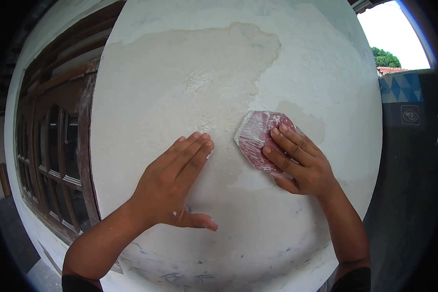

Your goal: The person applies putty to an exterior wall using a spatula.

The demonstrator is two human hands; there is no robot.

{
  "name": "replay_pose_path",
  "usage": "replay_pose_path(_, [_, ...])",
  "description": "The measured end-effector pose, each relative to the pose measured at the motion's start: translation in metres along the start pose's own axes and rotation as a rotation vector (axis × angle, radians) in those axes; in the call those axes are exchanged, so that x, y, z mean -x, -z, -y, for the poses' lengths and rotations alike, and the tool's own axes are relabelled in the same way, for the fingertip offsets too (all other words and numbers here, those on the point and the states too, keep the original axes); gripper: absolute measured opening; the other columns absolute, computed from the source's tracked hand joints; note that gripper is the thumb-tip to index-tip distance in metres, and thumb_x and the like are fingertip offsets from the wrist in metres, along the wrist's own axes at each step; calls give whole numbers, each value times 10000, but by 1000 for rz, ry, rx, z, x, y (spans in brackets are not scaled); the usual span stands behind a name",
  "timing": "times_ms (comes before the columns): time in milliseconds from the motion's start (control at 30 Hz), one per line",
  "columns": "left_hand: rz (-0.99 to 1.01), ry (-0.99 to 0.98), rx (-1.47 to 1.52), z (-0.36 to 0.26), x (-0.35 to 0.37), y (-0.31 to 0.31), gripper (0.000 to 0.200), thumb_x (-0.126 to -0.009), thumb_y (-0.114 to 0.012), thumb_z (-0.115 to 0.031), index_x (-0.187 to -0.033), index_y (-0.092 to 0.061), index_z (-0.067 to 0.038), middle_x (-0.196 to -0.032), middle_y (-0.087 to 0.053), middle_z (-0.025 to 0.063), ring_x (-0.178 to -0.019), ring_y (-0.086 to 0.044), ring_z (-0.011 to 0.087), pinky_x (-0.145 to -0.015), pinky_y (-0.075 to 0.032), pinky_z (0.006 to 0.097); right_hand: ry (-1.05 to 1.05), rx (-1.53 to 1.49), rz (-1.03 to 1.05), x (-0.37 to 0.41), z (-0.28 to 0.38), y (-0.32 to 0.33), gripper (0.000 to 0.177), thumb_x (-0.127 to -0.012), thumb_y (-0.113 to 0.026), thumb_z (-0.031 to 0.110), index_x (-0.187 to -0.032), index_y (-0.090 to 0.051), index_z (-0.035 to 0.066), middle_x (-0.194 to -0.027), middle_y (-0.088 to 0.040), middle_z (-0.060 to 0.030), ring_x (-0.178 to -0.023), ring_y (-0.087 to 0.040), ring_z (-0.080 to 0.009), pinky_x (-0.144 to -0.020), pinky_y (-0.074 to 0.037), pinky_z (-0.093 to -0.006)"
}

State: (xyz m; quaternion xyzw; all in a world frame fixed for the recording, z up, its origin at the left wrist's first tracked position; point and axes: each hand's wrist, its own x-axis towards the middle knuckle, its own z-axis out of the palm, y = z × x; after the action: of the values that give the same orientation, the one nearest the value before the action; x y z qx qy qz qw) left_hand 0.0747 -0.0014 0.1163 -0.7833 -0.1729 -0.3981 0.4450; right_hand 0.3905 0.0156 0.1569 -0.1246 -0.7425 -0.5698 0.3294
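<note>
My right hand [299,163] lies over a dark pink, flat pad [259,138] streaked with white, pressing it to the pale wall [180,87]. Its fingers rest on the pad's right part. To the left, my left hand [175,182] has its fingers extended and its thumb held apart, with the fingertips at the wall and nothing held. White specks dot this hand. Above and between both hands, the wall shows a damp-looking beige patch and rough white smears.
A brown wooden door or window frame with glass panes [58,160] stands at the left. On the right are a dark panel [404,170] with a blue-and-white patterned strip [400,88], a green tree [385,58] and bright sky.
</note>
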Motion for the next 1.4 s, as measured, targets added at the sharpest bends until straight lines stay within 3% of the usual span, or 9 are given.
replay_pose_path(467, [4,20,-17,-1,0,0,1209,-639,-656,-844,-1353,-465,113,-1347,-530,288,-1280,-524,417,-1106,-405,486,0,5,79,9,0,-4,534,-759,-747,255,-1277,-668,151,-1406,-569,-109,-1343,-507,-281,-1114,-421,-447])
replay_pose_path(667, [-11,17,-33,2,-4,-8,1198,-642,-656,-843,-1350,-472,106,-1341,-537,280,-1278,-525,417,-1104,-405,491,-16,-4,9,0,7,-4,498,-798,-712,263,-1284,-660,168,-1426,-552,-95,-1348,-500,-269,-1131,-398,-458])
replay_pose_path(733, [-15,25,-42,2,-4,-9,1195,-641,-657,-842,-1348,-475,105,-1341,-538,280,-1278,-524,417,-1103,-405,493,31,-26,116,2,8,-11,506,-789,-705,258,-1286,-660,173,-1436,-546,-92,-1349,-500,-268,-1131,-396,-457])
replay_pose_path(1167, [-8,26,-75,3,-7,-5,1209,-636,-650,-853,-1348,-474,108,-1349,-530,285,-1288,-516,422,-1103,-398,502,-5,-16,52,26,0,-2,480,-788,-695,256,-1263,-686,189,-1410,-573,-100,-1358,-495,-260,-1120,-409,-445])
replay_pose_path(1400, [-21,27,-66,1,-13,-10,1206,-641,-648,-852,-1344,-472,112,-1348,-530,286,-1293,-512,424,-1104,-395,501,21,15,55,-10,2,-5,484,-775,-699,280,-1251,-690,195,-1426,-565,-71,-1368,-485,-233,-1115,-415,-444])
